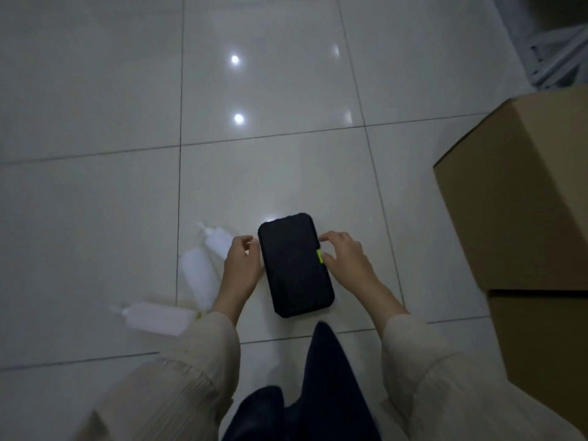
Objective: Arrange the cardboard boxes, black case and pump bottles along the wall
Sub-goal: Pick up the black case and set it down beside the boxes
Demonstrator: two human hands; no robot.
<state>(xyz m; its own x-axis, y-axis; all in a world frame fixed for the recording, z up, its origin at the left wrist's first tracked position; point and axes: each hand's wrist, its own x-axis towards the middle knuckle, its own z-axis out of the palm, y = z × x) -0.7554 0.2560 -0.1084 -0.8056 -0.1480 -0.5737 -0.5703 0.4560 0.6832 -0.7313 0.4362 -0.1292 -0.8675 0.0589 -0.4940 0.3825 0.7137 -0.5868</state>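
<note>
The black case lies flat on the pale tiled floor right in front of me, its long side running away from me and leaning slightly to the left. My left hand is at its left edge, fingers curled loosely and a little apart, next to the case; whether they press on it I cannot tell. My right hand is at the right edge, fingers spread apart, with the thumb beside a small green tab on that side and the fingertips at the upper right rim. Neither hand is clamped around the case.

Three white pump bottles lie on their sides on the floor just left of my left arm, close together; one is partly hidden behind my left hand. Two cardboard boxes stand on the floor well to the right of the case, one nearer me than the other. My cream sleeves and dark clothing fill the bottom.
</note>
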